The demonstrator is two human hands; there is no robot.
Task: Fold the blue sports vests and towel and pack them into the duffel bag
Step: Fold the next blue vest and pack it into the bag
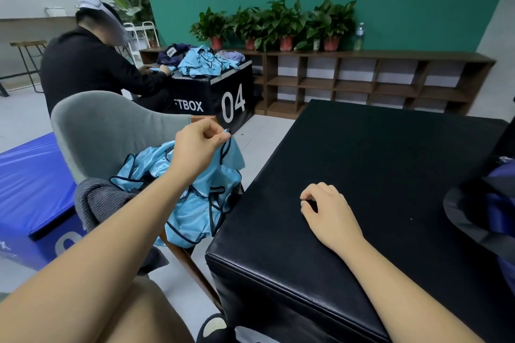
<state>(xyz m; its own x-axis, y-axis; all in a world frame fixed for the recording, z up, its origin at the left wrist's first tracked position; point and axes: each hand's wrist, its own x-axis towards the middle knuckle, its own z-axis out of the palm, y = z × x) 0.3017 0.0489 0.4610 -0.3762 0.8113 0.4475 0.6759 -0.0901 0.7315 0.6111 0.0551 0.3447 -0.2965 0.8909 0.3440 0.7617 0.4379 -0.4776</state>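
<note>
Tangling is our worry. Our right hand (326,211) rests loosely curled and empty on the black padded table (376,161). The fingers (220,138) of our left hand (195,147) pinch one navy-trimmed edge of the shiny light-blue sports vests (195,209) heaped on the grey chair (111,125) (straps interlaced), so lifting may drag several off. They look slippery and crumpled.

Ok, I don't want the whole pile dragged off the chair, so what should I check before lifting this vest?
The left hand pinches the blue vest by its dark trim: ok.
Only that vest leaves the pile: cannot tell.
The right hand rests free on the black box: ok.
The grey towel lies apart from the pinch: ok.
The duffel bag open and ready: cannot tell, mostly cut off.
</note>
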